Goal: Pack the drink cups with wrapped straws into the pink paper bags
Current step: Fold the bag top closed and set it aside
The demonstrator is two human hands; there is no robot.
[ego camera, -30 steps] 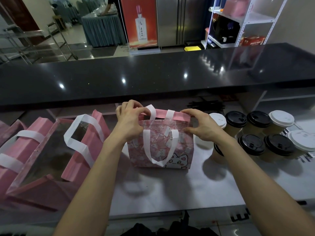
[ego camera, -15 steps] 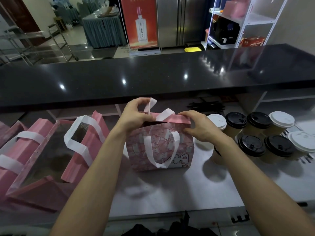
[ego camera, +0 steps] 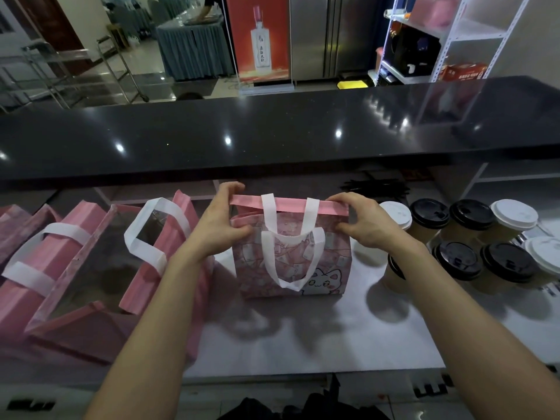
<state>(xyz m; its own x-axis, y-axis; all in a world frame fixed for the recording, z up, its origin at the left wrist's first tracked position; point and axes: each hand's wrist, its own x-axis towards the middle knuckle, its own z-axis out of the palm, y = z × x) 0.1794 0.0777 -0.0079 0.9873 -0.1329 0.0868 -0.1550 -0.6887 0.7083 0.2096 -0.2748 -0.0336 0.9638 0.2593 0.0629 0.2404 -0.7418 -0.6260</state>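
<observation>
A small pink paper bag with white strap handles and a cartoon cat printed low on its front (ego camera: 291, 262) stands upright on the pale grey worktop (ego camera: 303, 344), between both hands. The left hand (ego camera: 219, 221) pinches the bag's left top corner, fingers curled over the far rim and thumb against the near panel. The right hand (ego camera: 362, 221) has the same grip on the right top corner, so the mouth is held apart. No writing can be read on the bag.

Just to the right stands a cluster of tan paper drink cups with black and white lids (ego camera: 472, 237); the marks on the lids are too small to read. Behind them lies a bundle of black wrapped straws (ego camera: 375, 187). To the left, larger pink bags with clear windows and white straps (ego camera: 75, 262) lie tipped over on the worktop.

Beyond the black counter (ego camera: 272, 137), a red poster showing a white bottle (ego camera: 260, 37) carries vertical characters, illegible here.
</observation>
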